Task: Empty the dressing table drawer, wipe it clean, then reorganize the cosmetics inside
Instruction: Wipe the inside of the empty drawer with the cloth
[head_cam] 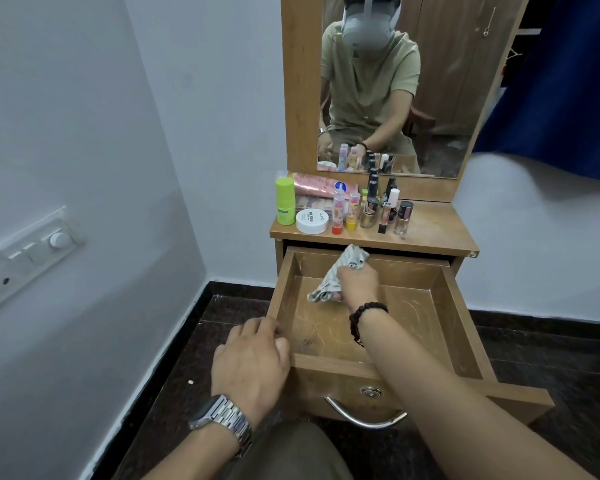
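Note:
The wooden drawer [461, 327] of the dressing table is pulled out, and only the cloth and my hand are inside it. My right hand [359, 282] grips a striped grey-and-white cloth [336, 275] and holds it against the drawer's far left inner corner. My left hand [252, 358] grips the drawer's front left corner, fingers curled over the rim. On the tabletop [437, 230] stand the cosmetics: a green stick [284, 202], a white jar [311, 220], pink tubes [312, 188], two lip balms [343, 213] and several nail polish bottles [385, 209].
A mirror [395, 84] rises behind the tabletop and reflects me seated. The drawer has a metal handle [364, 415] and a lock at its front. A switchboard [25, 251] is on the left wall. A blue curtain [565, 84] hangs at the right. The floor is dark stone.

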Action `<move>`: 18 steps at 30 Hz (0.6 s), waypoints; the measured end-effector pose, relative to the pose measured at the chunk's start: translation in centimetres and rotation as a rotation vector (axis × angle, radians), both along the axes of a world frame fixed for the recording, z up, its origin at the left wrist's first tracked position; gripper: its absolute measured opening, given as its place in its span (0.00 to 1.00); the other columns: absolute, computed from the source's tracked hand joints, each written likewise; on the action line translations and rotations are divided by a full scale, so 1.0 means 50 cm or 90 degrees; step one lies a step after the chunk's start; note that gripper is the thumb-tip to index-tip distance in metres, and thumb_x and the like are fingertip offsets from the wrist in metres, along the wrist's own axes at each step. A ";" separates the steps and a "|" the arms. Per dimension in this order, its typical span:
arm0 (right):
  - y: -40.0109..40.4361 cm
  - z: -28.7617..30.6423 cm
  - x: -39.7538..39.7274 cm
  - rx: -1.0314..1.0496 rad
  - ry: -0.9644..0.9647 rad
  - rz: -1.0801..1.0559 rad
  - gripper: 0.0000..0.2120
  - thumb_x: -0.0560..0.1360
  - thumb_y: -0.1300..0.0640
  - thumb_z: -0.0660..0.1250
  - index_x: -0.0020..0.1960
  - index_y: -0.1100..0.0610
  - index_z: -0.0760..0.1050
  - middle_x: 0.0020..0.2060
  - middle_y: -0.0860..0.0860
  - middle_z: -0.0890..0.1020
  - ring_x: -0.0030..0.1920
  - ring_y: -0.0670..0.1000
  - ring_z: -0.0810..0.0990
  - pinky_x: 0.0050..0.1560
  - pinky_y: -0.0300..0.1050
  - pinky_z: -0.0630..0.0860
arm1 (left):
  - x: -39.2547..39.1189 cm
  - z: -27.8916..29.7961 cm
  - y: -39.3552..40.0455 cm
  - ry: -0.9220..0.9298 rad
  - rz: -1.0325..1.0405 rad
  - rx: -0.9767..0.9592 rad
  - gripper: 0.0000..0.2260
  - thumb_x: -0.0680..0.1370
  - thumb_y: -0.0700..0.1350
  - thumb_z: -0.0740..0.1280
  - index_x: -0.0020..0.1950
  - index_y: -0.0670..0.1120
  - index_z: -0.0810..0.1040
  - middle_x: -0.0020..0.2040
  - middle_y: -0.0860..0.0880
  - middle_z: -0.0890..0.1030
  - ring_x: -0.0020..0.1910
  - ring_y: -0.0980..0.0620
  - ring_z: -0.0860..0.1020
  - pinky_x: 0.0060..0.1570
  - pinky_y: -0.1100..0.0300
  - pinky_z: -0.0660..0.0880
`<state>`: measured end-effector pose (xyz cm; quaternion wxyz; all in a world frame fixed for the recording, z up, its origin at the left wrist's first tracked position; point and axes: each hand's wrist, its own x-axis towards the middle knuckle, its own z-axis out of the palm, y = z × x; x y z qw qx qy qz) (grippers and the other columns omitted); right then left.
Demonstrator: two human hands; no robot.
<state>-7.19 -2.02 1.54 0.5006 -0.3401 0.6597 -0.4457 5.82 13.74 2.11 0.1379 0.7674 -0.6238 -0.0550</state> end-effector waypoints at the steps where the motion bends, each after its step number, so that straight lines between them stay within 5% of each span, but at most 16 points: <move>1: 0.001 -0.005 0.006 -0.019 0.048 0.055 0.08 0.75 0.62 0.63 0.54 0.59 0.75 0.44 0.57 0.82 0.35 0.55 0.83 0.30 0.40 0.80 | -0.001 0.001 -0.001 0.002 0.000 0.004 0.19 0.77 0.53 0.46 0.62 0.57 0.70 0.62 0.57 0.73 0.60 0.54 0.71 0.55 0.56 0.71; 4: -0.010 -0.022 0.032 0.003 0.061 0.257 0.20 0.75 0.63 0.66 0.66 0.58 0.72 0.58 0.56 0.79 0.48 0.55 0.83 0.50 0.50 0.82 | -0.001 0.003 0.000 0.002 0.002 0.012 0.16 0.79 0.52 0.48 0.62 0.57 0.70 0.62 0.57 0.73 0.59 0.54 0.71 0.54 0.56 0.71; 7: -0.025 -0.030 0.064 0.045 0.063 0.347 0.28 0.76 0.64 0.63 0.75 0.57 0.63 0.65 0.55 0.74 0.50 0.52 0.76 0.55 0.46 0.79 | -0.002 0.003 0.002 0.001 0.004 0.007 0.14 0.79 0.52 0.50 0.61 0.58 0.70 0.62 0.57 0.73 0.58 0.55 0.71 0.53 0.57 0.70; 10: -0.037 -0.037 0.095 -0.010 0.245 0.371 0.18 0.74 0.59 0.63 0.64 0.55 0.73 0.48 0.55 0.78 0.47 0.54 0.75 0.49 0.46 0.75 | -0.004 0.006 0.001 -0.001 0.002 0.004 0.13 0.80 0.52 0.51 0.61 0.58 0.69 0.62 0.58 0.72 0.58 0.55 0.71 0.52 0.58 0.69; 13: -0.037 -0.047 0.109 -0.074 0.493 0.429 0.08 0.73 0.57 0.64 0.50 0.59 0.77 0.51 0.58 0.81 0.54 0.59 0.79 0.51 0.46 0.74 | -0.003 0.004 -0.001 -0.015 0.003 0.003 0.13 0.80 0.52 0.51 0.61 0.58 0.69 0.62 0.58 0.72 0.58 0.54 0.70 0.52 0.58 0.70; 18: -0.029 -0.041 0.084 -0.118 0.695 0.483 0.11 0.78 0.62 0.60 0.59 0.60 0.74 0.57 0.59 0.79 0.57 0.60 0.78 0.51 0.48 0.75 | -0.002 0.001 -0.002 -0.022 0.004 0.007 0.13 0.79 0.52 0.51 0.60 0.57 0.70 0.63 0.57 0.72 0.58 0.54 0.70 0.53 0.57 0.71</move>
